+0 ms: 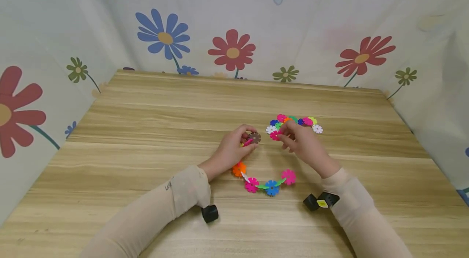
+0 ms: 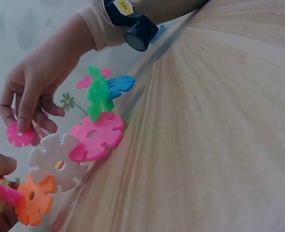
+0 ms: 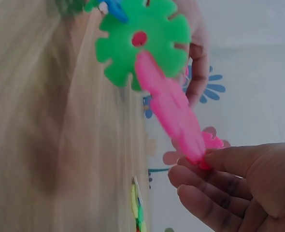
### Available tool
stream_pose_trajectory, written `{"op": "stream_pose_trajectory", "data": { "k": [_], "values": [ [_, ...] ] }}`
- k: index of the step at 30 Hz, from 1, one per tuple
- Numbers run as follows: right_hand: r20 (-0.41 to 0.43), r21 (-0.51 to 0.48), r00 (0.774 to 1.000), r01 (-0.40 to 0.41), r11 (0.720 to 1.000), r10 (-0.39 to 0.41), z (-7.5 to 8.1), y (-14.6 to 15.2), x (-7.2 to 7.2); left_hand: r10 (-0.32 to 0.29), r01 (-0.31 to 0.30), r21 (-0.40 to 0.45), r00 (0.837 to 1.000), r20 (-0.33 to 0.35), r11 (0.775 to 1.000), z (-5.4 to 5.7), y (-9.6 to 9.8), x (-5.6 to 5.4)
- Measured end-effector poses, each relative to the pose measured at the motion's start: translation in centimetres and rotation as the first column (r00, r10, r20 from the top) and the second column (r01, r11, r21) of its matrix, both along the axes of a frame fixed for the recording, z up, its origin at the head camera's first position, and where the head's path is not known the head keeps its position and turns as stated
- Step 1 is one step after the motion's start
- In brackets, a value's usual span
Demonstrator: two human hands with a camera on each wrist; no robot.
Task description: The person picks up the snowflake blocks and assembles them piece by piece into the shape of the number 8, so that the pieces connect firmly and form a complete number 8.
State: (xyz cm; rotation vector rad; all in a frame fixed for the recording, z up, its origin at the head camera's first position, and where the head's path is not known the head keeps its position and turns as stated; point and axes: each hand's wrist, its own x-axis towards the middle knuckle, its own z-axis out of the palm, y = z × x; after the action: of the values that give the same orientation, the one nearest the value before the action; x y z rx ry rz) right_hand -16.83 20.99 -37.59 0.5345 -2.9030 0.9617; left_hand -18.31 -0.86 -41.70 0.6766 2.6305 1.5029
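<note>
My left hand [image 1: 234, 144] grips one end of a chain of notched plastic snowflake discs, where a brown disc [image 1: 255, 138] shows at the fingertips. Pink and yellow discs are partly hidden by those fingers. From there the chain runs through an orange disc [image 2: 32, 199], a white disc [image 2: 58, 162] and a pink disc [image 2: 99, 137]. It curves on past a blue disc [image 1: 272, 188] to a pink end disc [image 1: 289, 176]. My right hand [image 1: 305, 144] pinches a loose pink disc [image 1: 275, 135] between thumb and fingers, a short way right of the brown one.
Behind my right hand lies a pile of loose snowflake discs [image 1: 281, 118] in several colours. The wooden table [image 1: 165, 107] meets a flower-printed cloth backdrop [image 1: 205, 14]. Black wrist cameras [image 1: 210, 213] hang below both sleeves, close over the tabletop.
</note>
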Motion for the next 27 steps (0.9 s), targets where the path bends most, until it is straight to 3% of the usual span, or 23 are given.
{"op": "stream_pose_trajectory", "data": {
  "k": [5,17,27],
  "values": [
    [-0.048,0.011,0.997,-0.06,0.998,0.06,-0.3,-0.9,0.4,-0.016,0.016,-0.011,1.0,-0.018,1.0,0.1,0.1,0.1],
    [-0.12,0.03,0.989,-0.084,0.996,0.087,-1.2,-1.7,0.8,-0.055,0.054,-0.026,0.998,-0.039,0.998,-0.1,0.3,0.2],
    [-0.124,-0.075,0.987,-0.111,0.991,0.101,-2.1,-2.1,0.7,-0.049,0.044,-0.076,0.996,-0.074,0.996,0.0,0.2,0.5]
  ]
}}
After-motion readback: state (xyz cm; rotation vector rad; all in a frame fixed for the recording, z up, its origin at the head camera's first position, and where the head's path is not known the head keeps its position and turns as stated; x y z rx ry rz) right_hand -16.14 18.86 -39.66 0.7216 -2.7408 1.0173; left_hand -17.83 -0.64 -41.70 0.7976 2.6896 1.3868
